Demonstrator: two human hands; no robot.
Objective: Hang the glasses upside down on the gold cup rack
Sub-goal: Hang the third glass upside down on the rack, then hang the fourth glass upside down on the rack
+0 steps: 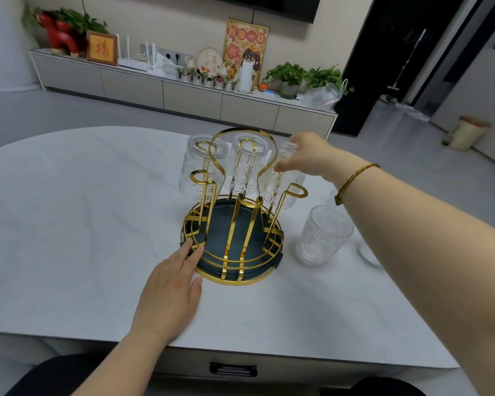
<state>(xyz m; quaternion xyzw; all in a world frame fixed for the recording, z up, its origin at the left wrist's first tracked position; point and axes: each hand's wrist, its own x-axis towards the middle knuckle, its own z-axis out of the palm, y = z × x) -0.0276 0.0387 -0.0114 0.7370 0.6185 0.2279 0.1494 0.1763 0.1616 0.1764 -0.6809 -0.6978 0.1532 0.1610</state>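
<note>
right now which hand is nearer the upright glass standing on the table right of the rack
Right. The right hand is at the hung glass behind the upright glass, its forearm passing just above it. The left hand rests at the rack base's opposite side.

Your right forearm (pixel 397 224) hides most of two glasses on the table (pixel 69 224). Your right hand (pixel 306 155) covers the far-right hung glass (pixel 283 192); grip unclear. Sideboard ornaments (pixel 206 74) too small to tell.
</note>
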